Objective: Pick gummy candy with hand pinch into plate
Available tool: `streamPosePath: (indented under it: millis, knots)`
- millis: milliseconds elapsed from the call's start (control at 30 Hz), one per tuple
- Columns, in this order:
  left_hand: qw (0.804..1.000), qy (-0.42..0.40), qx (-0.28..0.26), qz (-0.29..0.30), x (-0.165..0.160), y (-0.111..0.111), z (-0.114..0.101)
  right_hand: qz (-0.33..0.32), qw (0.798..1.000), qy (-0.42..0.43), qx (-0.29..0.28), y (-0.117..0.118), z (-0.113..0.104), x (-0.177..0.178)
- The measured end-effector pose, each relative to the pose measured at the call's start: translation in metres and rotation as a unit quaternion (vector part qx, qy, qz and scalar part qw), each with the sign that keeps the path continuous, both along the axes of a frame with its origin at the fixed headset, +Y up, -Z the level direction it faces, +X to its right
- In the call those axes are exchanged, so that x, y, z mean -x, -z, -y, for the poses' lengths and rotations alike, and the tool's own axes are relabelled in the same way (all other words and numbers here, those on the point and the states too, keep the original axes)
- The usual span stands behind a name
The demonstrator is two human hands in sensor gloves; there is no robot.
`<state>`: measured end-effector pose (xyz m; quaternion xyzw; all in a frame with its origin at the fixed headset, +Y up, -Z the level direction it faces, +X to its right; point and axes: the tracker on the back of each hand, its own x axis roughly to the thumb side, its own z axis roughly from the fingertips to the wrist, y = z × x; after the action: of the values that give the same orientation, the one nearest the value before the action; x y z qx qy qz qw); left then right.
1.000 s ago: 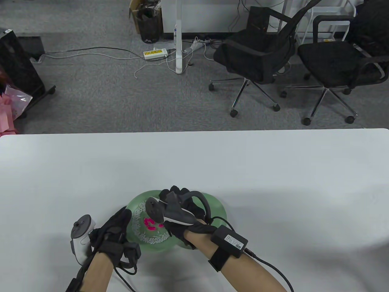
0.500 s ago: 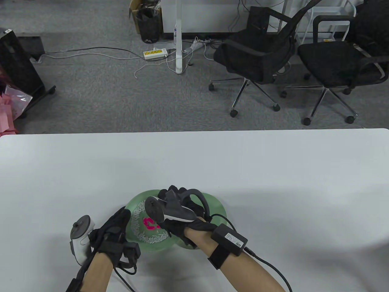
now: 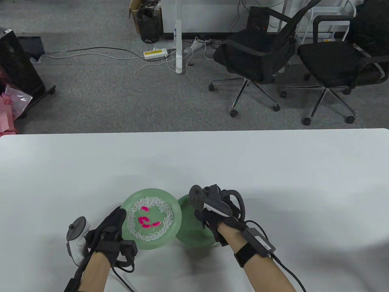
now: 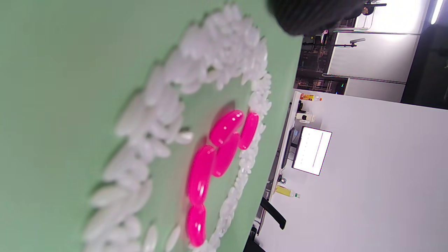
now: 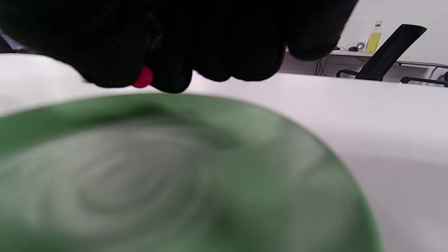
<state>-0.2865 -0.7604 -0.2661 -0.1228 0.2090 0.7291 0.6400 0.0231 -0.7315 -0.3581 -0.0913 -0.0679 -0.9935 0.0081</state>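
The right hand (image 5: 182, 45) is pinching a glossy pink gummy candy (image 5: 142, 77) in its grip above the darker green plate (image 5: 196, 182). The left hand (image 3: 111, 229) is gripping the rim of the pale green plate (image 3: 174, 210), near the table's (image 3: 194, 158) front edge, where four more oblong pink gummies (image 4: 224, 140) are lying inside a ring of white grains (image 4: 164, 105).

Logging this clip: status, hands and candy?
Right hand pinches a pink gummy above the empty green plate. Left hand holds the rice plate. Nothing blocking.

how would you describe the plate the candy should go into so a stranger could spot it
On the white table two green plates sit near the front edge. Take the darker plate under the right hand. Unlike the paler plate beside it, it holds no white grains or pink candies.
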Motion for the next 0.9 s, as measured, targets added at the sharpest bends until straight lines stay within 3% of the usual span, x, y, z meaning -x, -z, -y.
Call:
streamPosePath:
  millis: [167,500,600,733,833,900]
  knots:
    - [1.0,0.002,-0.004,0.003,0.001,0.001,0.003,-0.014,0.999,-0.044,0.002,-0.003,0.016,0.008]
    - [1.0,0.004,-0.005,0.009,0.001,0.002,0.003,-0.015,0.998,-0.055,-0.008,-0.002,0.023,0.006]
    - [1.0,0.005,-0.004,0.01,0.002,0.003,0.005,0.007,0.999,-0.017,-0.032,0.001,0.01,-0.003]
    - [1.0,0.009,-0.004,0.011,0.003,0.004,0.009,0.037,0.989,0.094,-0.107,-0.003,-0.028,-0.003]
    - [1.0,0.012,-0.004,0.013,0.002,0.004,0.01,0.002,0.981,0.176,-0.077,-0.014,-0.047,0.021]
    - [1.0,0.015,-0.004,0.014,0.002,0.005,0.01,-0.034,0.982,0.178,-0.044,-0.021,-0.05,0.042]
